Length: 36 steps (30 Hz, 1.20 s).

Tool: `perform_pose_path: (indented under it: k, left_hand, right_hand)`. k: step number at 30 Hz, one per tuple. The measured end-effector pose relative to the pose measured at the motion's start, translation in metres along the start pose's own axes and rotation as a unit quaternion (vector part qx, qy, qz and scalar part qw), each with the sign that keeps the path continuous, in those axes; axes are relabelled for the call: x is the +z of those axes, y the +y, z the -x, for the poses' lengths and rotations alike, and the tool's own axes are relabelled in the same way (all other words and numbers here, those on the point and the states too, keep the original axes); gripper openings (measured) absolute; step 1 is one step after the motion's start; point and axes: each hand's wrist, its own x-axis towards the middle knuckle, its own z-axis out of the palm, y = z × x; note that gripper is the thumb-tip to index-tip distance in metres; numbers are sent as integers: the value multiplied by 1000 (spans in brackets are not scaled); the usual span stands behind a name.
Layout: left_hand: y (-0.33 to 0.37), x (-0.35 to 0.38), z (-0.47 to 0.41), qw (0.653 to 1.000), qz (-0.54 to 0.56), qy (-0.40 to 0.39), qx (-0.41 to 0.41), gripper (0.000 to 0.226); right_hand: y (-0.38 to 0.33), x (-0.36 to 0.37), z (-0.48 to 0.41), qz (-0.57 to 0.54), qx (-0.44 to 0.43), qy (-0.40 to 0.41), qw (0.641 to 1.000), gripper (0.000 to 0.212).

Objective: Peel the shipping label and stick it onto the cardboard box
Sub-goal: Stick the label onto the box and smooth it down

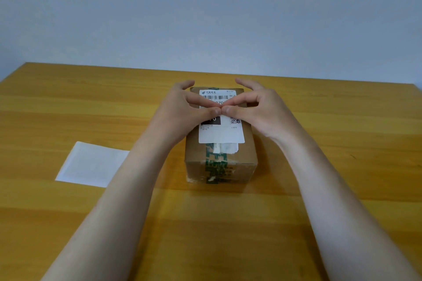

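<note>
A brown cardboard box (pixel 247 153) with green printed tape stands in the middle of the wooden table. The white shipping label (pixel 221 134), with a barcode and a QR code, lies flat on the box's top face. My left hand (pixel 182 112) and my right hand (pixel 258 109) rest on the label from either side. Their thumbs and forefingers meet at the label's middle and press down on it. The other fingers are spread above the box's far end. Neither hand holds anything. The hands hide the label's middle.
A white rectangular backing sheet (pixel 91 164) lies flat on the table (pixel 68 102) to the left of the box, partly under my left forearm. A pale wall rises behind the table's far edge.
</note>
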Motion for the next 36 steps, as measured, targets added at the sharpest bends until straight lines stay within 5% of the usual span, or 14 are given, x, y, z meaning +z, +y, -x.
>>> perform_pose_path:
  k: [6,19,36]
  left_hand:
    - [-1,-4,0,999,13,-36,-5,22]
    - [-16,-14,-8,984,41,-172,-34,72]
    - [-15,-24,-2,971,59,-228,-52,96]
  right_hand:
    - [-1,-6,1,24,-3,-29,999,20]
    - [11,-18,-4,40,58,-177,982,80]
    - [12,-22,-3,57,39,-207,976,115]
